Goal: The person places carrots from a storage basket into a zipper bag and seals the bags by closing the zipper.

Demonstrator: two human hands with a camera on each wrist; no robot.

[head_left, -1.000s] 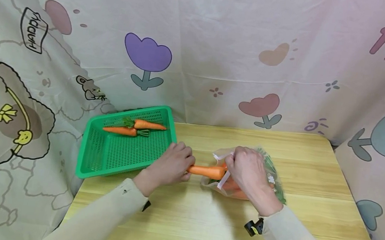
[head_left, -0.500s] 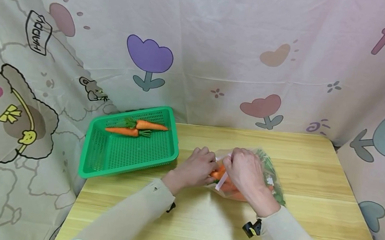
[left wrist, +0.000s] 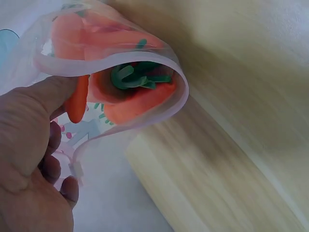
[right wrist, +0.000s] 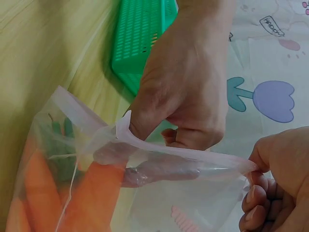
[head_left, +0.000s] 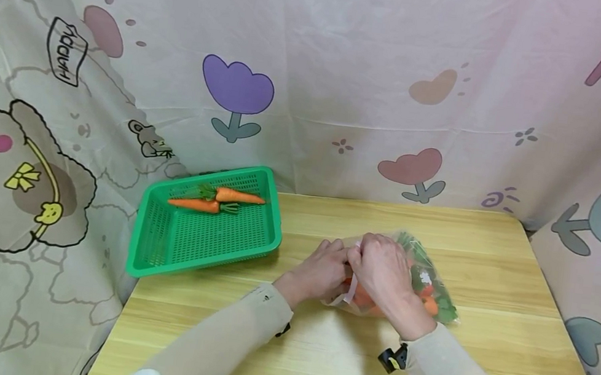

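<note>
A clear zip bag (head_left: 421, 266) with a pale pink edge lies on the table, holding several carrots (left wrist: 120, 41) with green tops. My right hand (head_left: 384, 271) pinches the bag's edge (right wrist: 198, 153) and keeps the mouth spread. Reaching into that mouth, my left hand (head_left: 321, 270) holds one carrot (left wrist: 77, 104) by its narrow end, thumb against it. Through the film in the right wrist view, the left fingers (right wrist: 161, 168) show beside the carrot's end. Most of that carrot is inside the bag.
A green perforated basket (head_left: 203, 263) stands at the back left of the wooden table (head_left: 325, 363). Two carrots (head_left: 240, 197) lie at its far side. A patterned cloth (head_left: 335, 80) hangs behind the table and along both sides.
My left hand has moved right from beside the basket to the bag, carrying the carrot into its mouth. The right hand stays on the bag's edge. The view has shifted slightly left.
</note>
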